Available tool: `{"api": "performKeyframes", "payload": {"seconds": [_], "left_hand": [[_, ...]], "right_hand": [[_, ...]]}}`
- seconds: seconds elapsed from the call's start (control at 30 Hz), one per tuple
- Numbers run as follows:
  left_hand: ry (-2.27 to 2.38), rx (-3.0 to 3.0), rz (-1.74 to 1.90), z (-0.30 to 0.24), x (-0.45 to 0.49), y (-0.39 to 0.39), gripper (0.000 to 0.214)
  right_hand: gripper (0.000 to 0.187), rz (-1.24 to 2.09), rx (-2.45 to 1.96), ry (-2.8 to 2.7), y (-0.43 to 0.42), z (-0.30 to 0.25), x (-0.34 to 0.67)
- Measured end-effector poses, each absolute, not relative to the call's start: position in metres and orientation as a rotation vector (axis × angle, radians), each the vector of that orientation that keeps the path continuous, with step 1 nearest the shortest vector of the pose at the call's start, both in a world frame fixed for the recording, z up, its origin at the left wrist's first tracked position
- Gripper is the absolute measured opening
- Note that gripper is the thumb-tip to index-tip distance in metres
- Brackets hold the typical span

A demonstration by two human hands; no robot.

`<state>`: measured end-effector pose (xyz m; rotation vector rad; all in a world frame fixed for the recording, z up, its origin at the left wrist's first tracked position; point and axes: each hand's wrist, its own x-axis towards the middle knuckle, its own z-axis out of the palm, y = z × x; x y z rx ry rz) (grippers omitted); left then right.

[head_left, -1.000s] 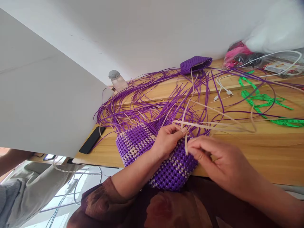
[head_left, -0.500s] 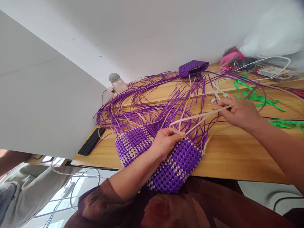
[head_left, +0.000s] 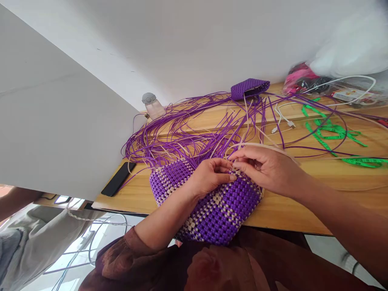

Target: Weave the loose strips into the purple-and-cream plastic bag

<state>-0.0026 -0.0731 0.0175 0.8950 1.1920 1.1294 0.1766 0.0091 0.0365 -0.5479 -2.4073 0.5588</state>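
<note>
A half-woven basket (head_left: pixel 239 198) of purple and cream plastic strips lies tilted against my lap and the table edge. Loose purple strips (head_left: pixel 212 141) fan out from its upper rim. My left hand (head_left: pixel 212 176) pinches the rim, thumb on the outer face. Close beside it, my right hand (head_left: pixel 260 163) is closed at the same spot, its fingertips on a cream strip (head_left: pixel 254 144) that arcs over the knuckles. The exact crossing of the strips is hidden under the fingers.
A small purple woven piece (head_left: pixel 250 88) stands by the wall. Around the wooden table lie a black phone (head_left: pixel 118 178), a lidded bottle (head_left: pixel 153 106), white cables (head_left: pixel 283 121), a green tape measure (head_left: pixel 332 131) and plastic bags (head_left: pixel 303 79). Another person's arm (head_left: pixel 18 198) shows at far left.
My right hand has come in from the right, where it was drawing the cream strip out, to the rim beside my left hand. The left hand stays at the rim.
</note>
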Motion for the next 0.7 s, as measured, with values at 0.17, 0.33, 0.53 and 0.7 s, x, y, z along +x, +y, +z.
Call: {"api": "performKeyframes", "payload": {"seconds": [0.17,0.33,0.53,0.7], "left_hand": [[1.215,0.817,1.156,0.016,0.001,-0.074,0.044],[1.147,0.801,1.22,0.013,0.003,-0.074,0.041],[1.094,0.775,1.217,0.011,0.004,-0.075,0.035],[1.067,0.798,1.228,0.009,0.003,-0.075,0.031]], "right_hand": [[0.009,0.628,-0.72,-2.322,0.006,0.026,0.161],[0.022,1.002,-1.069,-2.119,0.024,0.016,0.159],[0.047,0.75,-1.257,-2.29,0.037,0.014,0.164],[0.042,1.503,-1.076,-2.036,0.021,0.026,0.162]]}}
